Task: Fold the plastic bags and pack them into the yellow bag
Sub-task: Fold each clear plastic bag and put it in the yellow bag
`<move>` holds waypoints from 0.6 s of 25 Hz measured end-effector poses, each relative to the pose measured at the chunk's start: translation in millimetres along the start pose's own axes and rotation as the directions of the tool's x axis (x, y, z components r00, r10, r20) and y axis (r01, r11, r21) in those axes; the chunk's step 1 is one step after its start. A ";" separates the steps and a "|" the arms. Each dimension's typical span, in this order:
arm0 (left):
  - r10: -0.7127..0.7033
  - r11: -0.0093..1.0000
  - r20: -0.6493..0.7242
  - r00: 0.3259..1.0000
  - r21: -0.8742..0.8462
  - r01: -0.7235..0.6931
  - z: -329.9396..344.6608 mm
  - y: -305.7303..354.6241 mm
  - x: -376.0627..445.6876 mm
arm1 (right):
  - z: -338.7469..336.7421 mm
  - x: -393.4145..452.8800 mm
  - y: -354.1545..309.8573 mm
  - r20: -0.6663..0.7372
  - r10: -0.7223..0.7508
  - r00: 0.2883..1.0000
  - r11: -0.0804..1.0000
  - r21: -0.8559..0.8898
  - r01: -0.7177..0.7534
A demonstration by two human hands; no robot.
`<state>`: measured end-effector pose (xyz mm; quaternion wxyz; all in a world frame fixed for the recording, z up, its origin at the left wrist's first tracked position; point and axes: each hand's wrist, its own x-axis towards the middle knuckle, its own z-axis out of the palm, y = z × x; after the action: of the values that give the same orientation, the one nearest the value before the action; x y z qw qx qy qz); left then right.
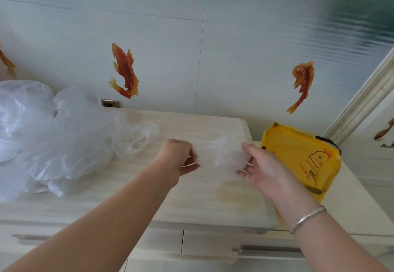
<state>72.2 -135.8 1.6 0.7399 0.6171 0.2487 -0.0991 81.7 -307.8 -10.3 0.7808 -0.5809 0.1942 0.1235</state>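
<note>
Left of the pale wooden cabinet top's (191,199) middle lies a loose heap of crumpled clear plastic bags (53,135), too tangled to count, probably waiting their turn. Above the top's middle, the left hand (181,158) pinches one end of a single small clear plastic bag (221,154); the right hand (262,169) grips the other, stretching it flat for folding. One yellow duck-printed bag (298,156) leans off the top's right edge, close for packing

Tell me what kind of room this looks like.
Probably a room in a home: a pale wooden cabinet with drawer handles, a wall socket, and koi fish stickers on the wall panels. Which room I can't tell.
</note>
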 end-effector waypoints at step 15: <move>0.045 0.956 0.274 0.961 0.266 -0.121 11.7 -7.7 -5.4 | -3.8 -4.0 -5.5 0.184 -0.023 0.983 0.982 -0.181 0.057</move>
<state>67.0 -149.6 -1.1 0.6753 0.7067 0.1046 -0.1836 79.8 -312.9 -4.7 0.7400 -0.6414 0.0984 0.1773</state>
